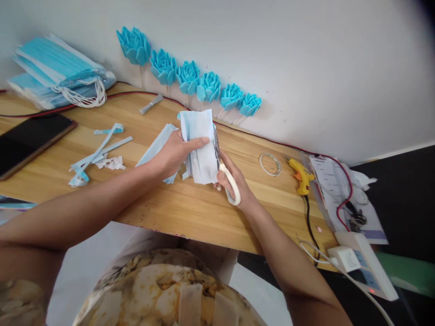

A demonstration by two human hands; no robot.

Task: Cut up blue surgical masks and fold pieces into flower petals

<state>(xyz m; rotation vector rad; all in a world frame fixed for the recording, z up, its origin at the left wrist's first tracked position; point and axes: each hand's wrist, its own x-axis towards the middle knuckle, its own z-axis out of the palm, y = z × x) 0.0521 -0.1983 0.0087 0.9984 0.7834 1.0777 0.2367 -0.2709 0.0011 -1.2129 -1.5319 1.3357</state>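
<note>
Mask piece [200, 156] pinched in left hand [175, 154], long axis 12-to-6. Scissors [217, 151] gripped in right hand [238, 183], blades laid along piece's 3 o'clock edge, tips toward 12.

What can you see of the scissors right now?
The scissors have cream plastic handles and grey metal blades. The right hand grips the handles, above the wooden table. The blades point away toward the wall, lying along the right edge of the pale blue mask sheet pinched by the left hand.
</note>
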